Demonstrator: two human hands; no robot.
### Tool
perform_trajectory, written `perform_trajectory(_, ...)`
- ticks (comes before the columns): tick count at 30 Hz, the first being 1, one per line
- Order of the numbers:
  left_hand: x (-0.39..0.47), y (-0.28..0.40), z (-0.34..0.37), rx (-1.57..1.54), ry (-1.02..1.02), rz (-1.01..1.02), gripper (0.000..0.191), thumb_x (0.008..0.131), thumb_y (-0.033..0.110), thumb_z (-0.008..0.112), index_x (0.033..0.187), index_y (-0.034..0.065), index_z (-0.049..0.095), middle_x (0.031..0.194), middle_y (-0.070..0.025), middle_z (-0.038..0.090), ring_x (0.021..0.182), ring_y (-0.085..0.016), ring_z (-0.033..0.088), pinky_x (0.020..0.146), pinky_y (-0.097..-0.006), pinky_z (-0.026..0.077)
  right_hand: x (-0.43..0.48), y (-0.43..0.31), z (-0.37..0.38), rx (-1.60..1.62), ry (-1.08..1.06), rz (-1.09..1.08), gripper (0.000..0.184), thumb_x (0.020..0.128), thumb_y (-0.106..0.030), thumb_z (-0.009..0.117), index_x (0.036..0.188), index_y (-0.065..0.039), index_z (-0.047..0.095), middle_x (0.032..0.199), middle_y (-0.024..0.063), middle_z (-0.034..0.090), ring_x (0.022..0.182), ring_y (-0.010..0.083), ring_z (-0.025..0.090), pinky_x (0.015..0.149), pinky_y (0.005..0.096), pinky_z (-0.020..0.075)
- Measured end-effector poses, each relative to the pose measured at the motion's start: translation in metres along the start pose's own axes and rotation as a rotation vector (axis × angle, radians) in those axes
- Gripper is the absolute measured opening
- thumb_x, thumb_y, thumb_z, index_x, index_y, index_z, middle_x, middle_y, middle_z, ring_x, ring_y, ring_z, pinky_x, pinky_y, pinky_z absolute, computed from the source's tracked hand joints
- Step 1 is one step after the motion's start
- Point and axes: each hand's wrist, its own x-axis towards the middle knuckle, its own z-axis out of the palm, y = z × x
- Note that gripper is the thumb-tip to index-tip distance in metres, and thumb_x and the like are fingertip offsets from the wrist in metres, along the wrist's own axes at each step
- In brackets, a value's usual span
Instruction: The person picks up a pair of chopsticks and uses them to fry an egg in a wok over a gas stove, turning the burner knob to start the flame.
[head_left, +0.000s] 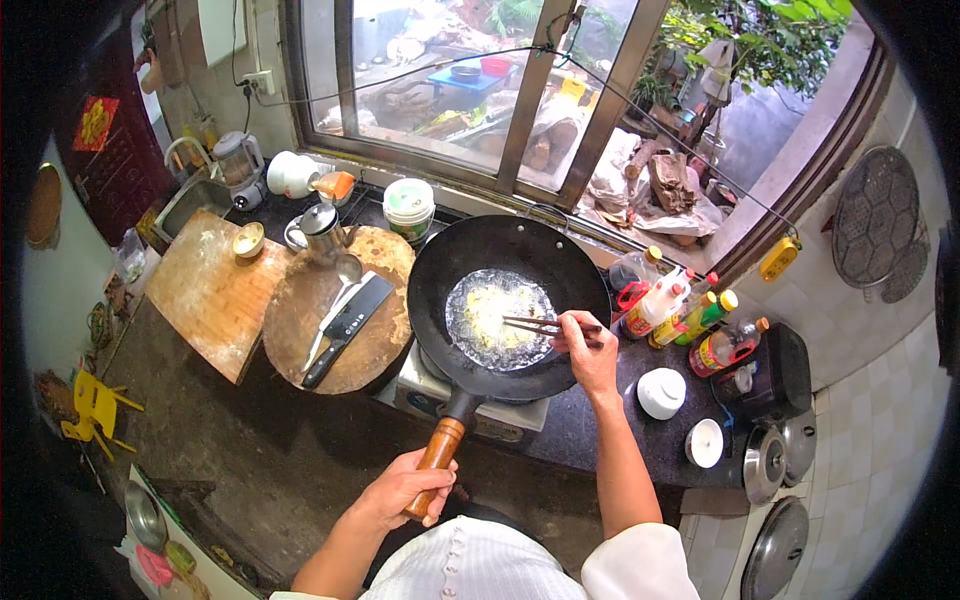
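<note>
A black wok sits on a gas stove in front of me. My left hand is wrapped around its wooden handle. My right hand grips a pair of dark chopsticks over the wok's right side. Their tips reach into pale yellow food, perhaps egg, amid bubbling oil at the bottom. Bright glare hides part of the food.
Left of the wok, a cleaver lies on a round wooden chopping block. Beyond is a rectangular board with a small bowl. Sauce bottles, a white bowl and a white cup stand at the right. A window is behind.
</note>
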Motion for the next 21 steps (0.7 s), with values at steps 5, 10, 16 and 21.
perform_trajectory(5,-0.001,-0.001,0.000,-0.008,0.008,0.002,0.026,0.084,0.004,0.058,0.105,-0.0010,0.045,0.067,-0.0077,0.051,0.042,-0.015,0.050,0.035,-0.0285,0.041,0.011,-0.008,-0.029,0.055,0.157,-0.016,0.018,0.091,-0.015,0.058,0.091,0.002,0.065,0.078,0.0069,0.067,0.065,0.0134,0.065,0.059,0.0243,0.0532)
perform_trajectory(10,0.001,-0.004,0.001,0.001,0.005,0.005,0.026,0.084,0.004,0.058,0.105,-0.0012,0.044,0.067,-0.0078,0.051,0.042,-0.015,0.050,0.035,-0.0285,0.041,0.011,-0.009,-0.034,0.079,0.146,-0.007,0.019,0.092,-0.016,0.058,0.093,0.002,0.064,0.081,0.0072,0.067,0.067,0.0140,0.066,0.060,0.0252,0.0537)
perform_trajectory(16,0.001,-0.003,0.001,0.019,0.008,0.015,0.025,0.084,0.005,0.058,0.105,-0.0013,0.045,0.068,-0.0080,0.051,0.043,-0.015,0.051,0.035,-0.0286,0.041,0.017,0.001,-0.035,0.061,0.147,0.001,0.018,0.091,-0.015,0.059,0.094,0.002,0.064,0.079,0.0067,0.066,0.066,0.0128,0.065,0.060,0.0238,0.0526)
perform_trajectory(21,0.002,-0.006,0.002,0.014,0.021,0.024,0.026,0.084,0.005,0.058,0.105,-0.0011,0.045,0.067,-0.0079,0.052,0.042,-0.015,0.050,0.034,-0.0286,0.042,0.020,-0.018,-0.037,0.128,0.168,-0.039,0.019,0.092,-0.016,0.058,0.096,0.001,0.064,0.080,0.0071,0.067,0.066,0.0130,0.065,0.060,0.0239,0.0528)
